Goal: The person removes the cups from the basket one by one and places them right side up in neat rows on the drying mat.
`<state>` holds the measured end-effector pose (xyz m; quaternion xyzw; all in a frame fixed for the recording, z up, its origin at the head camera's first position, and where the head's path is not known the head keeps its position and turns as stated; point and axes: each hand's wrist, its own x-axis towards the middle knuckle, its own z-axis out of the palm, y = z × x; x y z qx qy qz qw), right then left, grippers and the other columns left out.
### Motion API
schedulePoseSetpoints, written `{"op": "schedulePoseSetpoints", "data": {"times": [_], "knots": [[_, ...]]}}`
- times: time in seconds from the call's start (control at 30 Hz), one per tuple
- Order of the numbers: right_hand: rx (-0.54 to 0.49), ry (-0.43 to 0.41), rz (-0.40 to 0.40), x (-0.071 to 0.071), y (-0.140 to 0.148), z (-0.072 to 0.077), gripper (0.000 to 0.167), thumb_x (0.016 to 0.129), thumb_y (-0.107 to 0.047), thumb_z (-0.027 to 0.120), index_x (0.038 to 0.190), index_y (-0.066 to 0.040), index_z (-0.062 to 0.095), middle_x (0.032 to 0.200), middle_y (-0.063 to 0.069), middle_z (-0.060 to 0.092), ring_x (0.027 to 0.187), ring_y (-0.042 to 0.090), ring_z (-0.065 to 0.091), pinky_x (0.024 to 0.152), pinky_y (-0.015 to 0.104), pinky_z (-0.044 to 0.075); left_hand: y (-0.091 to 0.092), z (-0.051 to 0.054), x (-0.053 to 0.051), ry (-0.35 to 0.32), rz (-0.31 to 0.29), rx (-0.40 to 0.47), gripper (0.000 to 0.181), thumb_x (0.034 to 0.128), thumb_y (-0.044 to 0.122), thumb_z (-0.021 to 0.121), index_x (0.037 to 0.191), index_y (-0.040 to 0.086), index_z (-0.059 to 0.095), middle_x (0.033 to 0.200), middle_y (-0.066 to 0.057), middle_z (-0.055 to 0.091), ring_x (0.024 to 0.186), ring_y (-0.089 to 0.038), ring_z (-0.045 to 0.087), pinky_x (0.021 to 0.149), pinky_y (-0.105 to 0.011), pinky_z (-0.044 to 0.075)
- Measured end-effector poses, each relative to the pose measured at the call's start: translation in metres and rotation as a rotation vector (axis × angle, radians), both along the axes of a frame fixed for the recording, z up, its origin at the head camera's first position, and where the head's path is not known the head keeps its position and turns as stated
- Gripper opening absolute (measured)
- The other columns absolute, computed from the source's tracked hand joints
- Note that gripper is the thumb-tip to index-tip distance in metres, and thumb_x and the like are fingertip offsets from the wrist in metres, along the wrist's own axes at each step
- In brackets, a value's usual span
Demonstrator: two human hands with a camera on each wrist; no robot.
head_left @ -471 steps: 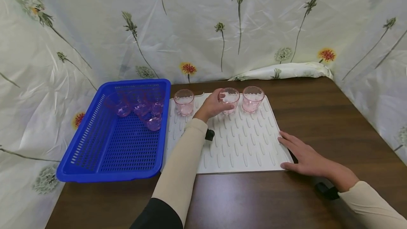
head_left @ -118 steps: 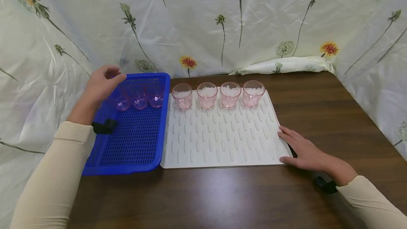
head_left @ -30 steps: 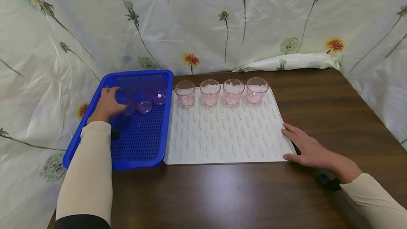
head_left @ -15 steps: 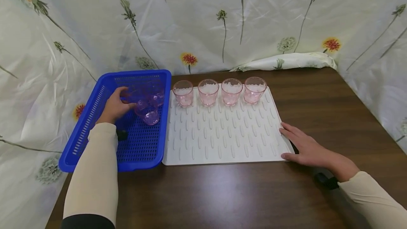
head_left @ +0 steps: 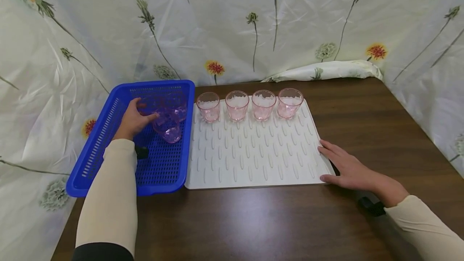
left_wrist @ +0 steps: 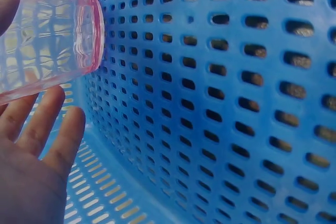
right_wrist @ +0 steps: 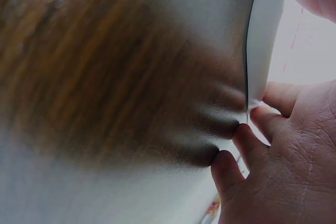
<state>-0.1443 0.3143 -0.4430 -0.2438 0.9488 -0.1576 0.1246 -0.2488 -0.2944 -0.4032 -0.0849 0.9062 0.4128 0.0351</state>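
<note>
Inside the blue basket (head_left: pixel 156 188), my left hand (head_left: pixel 130 122) has its thumb and fingers around a pink glass (head_left: pixel 148 106). The left wrist view shows that glass (left_wrist: pixel 47 40) on its side between thumb and fingers (left_wrist: pixel 50 119), its base near the basket's wall. More pink glasses lie beside it, one nearer the front (head_left: pixel 172 134); their overlap blurs the outlines. Four-cornered and white, the ribbed mat (head_left: pixel 250 152) lies right of the basket. My right hand (head_left: pixel 349 172) rests with extended fingers at the mat's right edge; the right wrist view shows its fingertips (right_wrist: pixel 244 135) touching there.
Several pink glasses stand upright in a row along the mat's back edge, the leftmost (head_left: pixel 209 108) near the basket. Brown wooden tabletop (head_left: pixel 253 224) shows in front and right. A flowered white sheet (head_left: pixel 224 23) hangs behind, with a rolled fold (head_left: pixel 326 70) at the table's back edge.
My left hand has moved from above the basket down among the glasses, then slightly right around one. One glass in the basket has shifted toward the front. My right hand remains at the mat's edge.
</note>
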Motion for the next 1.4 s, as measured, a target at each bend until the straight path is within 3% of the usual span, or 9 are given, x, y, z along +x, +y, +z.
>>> {"op": "schedulePoseSetpoints", "data": {"times": [0.27,0.43,0.53,0.63,0.83,0.93,1.07,1.23,1.4], "knots": [[0.003,-0.006,-0.003,0.001,-0.001,0.001,0.087,0.085,-0.042,0.071,0.150,0.002,0.034,0.159,0.026,0.025,0.141,0.046,0.029,0.105,0.070,0.035,-0.002,-0.002,-0.004,-0.038,-0.006,0.040,0.088,0.0934,0.021,0.067,0.157,-0.001,0.010,0.158,-0.028,0.029,0.140,-0.047,0.038,0.114,-0.059,0.035],[-0.008,0.001,0.005,0.001,-0.002,0.001,0.087,0.084,-0.041,0.071,0.149,0.003,0.035,0.158,0.027,0.026,0.140,0.047,0.030,0.105,0.070,0.035,-0.006,0.003,-0.002,-0.076,-0.024,0.051,0.094,0.0927,0.028,0.069,0.158,0.002,0.006,0.161,-0.025,0.028,0.144,-0.045,0.034,0.116,-0.058,0.034],[-0.011,-0.003,0.004,0.002,-0.003,0.001,0.087,0.084,-0.042,0.071,0.150,0.003,0.035,0.158,0.027,0.026,0.140,0.047,0.030,0.105,0.070,0.035,-0.013,0.016,0.001,-0.084,-0.043,0.031,0.098,0.0921,0.036,0.069,0.159,0.003,0.005,0.161,-0.025,0.027,0.146,-0.045,0.032,0.117,-0.060,0.031],[-0.012,-0.008,-0.002,0.002,-0.002,0.000,0.088,0.084,-0.042,0.071,0.150,0.003,0.034,0.159,0.026,0.025,0.140,0.047,0.030,0.105,0.070,0.035,-0.020,0.034,0.005,-0.061,-0.059,0.012,0.098,0.0930,0.039,0.067,0.158,0.001,0.005,0.160,-0.027,0.028,0.146,-0.046,0.030,0.117,-0.062,0.029],[-0.011,-0.005,0.001,0.001,-0.001,-0.001,0.088,0.084,-0.042,0.071,0.150,0.003,0.034,0.159,0.026,0.025,0.140,0.047,0.030,0.105,0.070,0.035,-0.020,0.072,0.015,0.101,-0.006,0.025,0.090,0.0956,0.045,0.059,0.158,0.002,0.010,0.152,-0.029,0.038,0.142,-0.044,0.037,0.117,-0.059,0.031],[-0.012,0.000,0.003,0.000,0.001,0.000,0.087,0.084,-0.042,0.071,0.150,0.003,0.034,0.158,0.026,0.025,0.140,0.047,0.030,0.105,0.070,0.035,-0.008,0.090,0.017,0.186,0.029,0.087,0.087,0.0948,0.048,0.059,0.159,0.011,0.014,0.141,-0.013,0.047,0.139,-0.035,0.040,0.116,-0.053,0.033],[-0.021,0.010,0.009,0.000,0.003,0.000,0.087,0.084,-0.041,0.072,0.149,0.004,0.035,0.158,0.027,0.026,0.140,0.047,0.030,0.104,0.069,0.035,0.025,0.115,0.018,0.270,0.032,0.211,0.080,0.0933,0.044,0.063,0.157,0.020,0.020,0.135,0.003,0.047,0.133,-0.024,0.043,0.112,-0.044,0.036],[-0.021,0.013,0.011,0.001,0.003,-0.004,0.087,0.084,-0.041,0.072,0.149,0.004,0.035,0.158,0.027,0.027,0.139,0.047,0.031,0.104,0.069,0.036,0.077,0.140,0.024,0.351,-0.036,0.294,0.077,0.0917,0.036,0.067,0.155,0.021,0.026,0.152,-0.009,0.045,0.132,-0.022,0.048,0.112,-0.041,0.041],[-0.015,0.008,0.004,0.000,0.002,-0.004,0.087,0.084,-0.043,0.071,0.150,0.002,0.034,0.159,0.025,0.025,0.140,0.046,0.030,0.105,0.070,0.035,0.110,0.147,0.028,0.382,-0.115,0.298,0.078,0.0897,0.036,0.070,0.154,0.023,0.028,0.150,-0.005,0.049,0.133,-0.021,0.050,0.112,-0.045,0.043]]}}
